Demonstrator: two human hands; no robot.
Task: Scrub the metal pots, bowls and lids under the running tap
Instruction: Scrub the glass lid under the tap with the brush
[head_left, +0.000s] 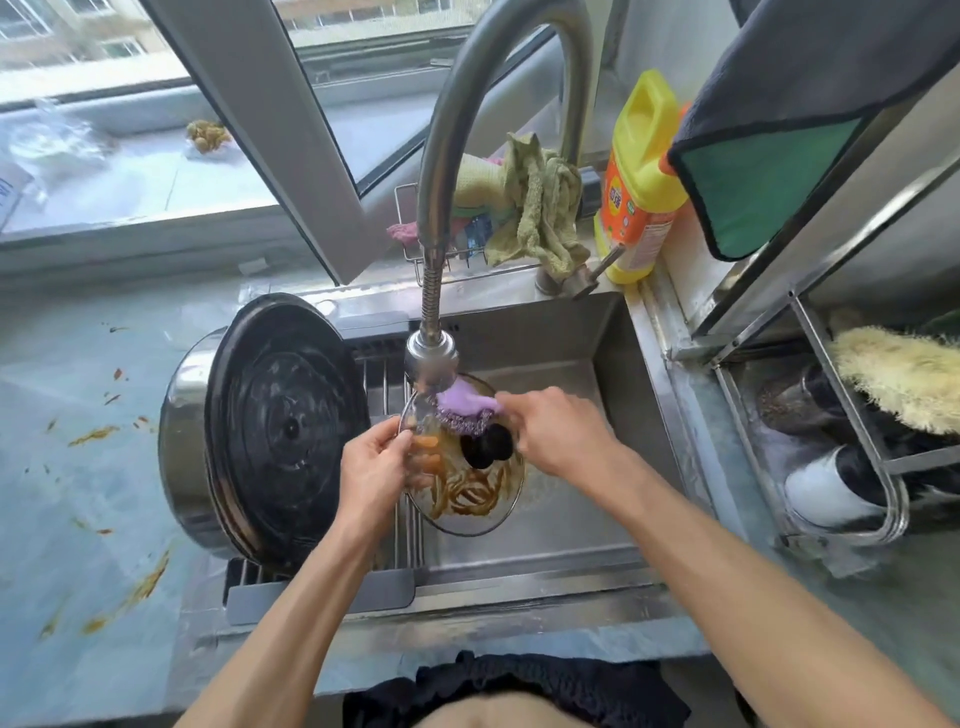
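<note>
Glass lid (470, 501) with black knob (485, 447), held tilted over the sink (571, 519) beneath the tap head (432, 358). Left hand (371, 467) pinches its left rim, fingers curled. Right hand (558, 428), fingers closed, presses a purple scrubber (465, 410) against its upper edge.

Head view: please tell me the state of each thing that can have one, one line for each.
Glass lid: dirty, brown sauce streaks, held over sink.
Purple scrubber: pressed on lid.
Left hand: grips lid rim.
Right hand: grips scrubber.
Tap: running, blurred.
Large metal pot: tipped on its side.
Detergent bottle: upright.
</note>
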